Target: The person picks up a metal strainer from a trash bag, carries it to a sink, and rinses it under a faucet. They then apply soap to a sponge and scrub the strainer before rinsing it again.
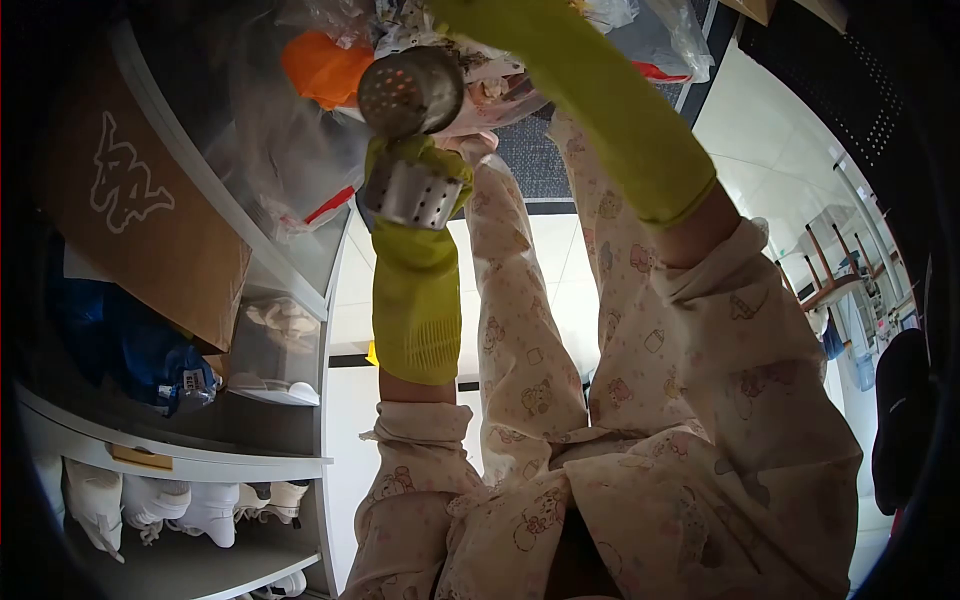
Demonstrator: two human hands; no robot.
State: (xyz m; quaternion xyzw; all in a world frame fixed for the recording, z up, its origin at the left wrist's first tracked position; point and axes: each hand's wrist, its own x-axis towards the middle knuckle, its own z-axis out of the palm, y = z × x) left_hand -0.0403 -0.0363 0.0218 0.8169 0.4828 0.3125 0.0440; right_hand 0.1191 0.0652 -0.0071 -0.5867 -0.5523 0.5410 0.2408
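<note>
The perforated metal canister (410,92) turns its round holed end toward my camera. Its long axis runs down into the left hand (415,165), gloved fingers clamped around it, up against the plastic bags (290,150). The right hand (480,15) is cut off at the top edge, so I can't tell its grip. A clear box (275,345) holds white shoes.

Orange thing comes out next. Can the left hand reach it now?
Probably not freely: the left hand is close but shut on a perforated metal cup, and the orange thing seems wrapped in plastic.
</note>
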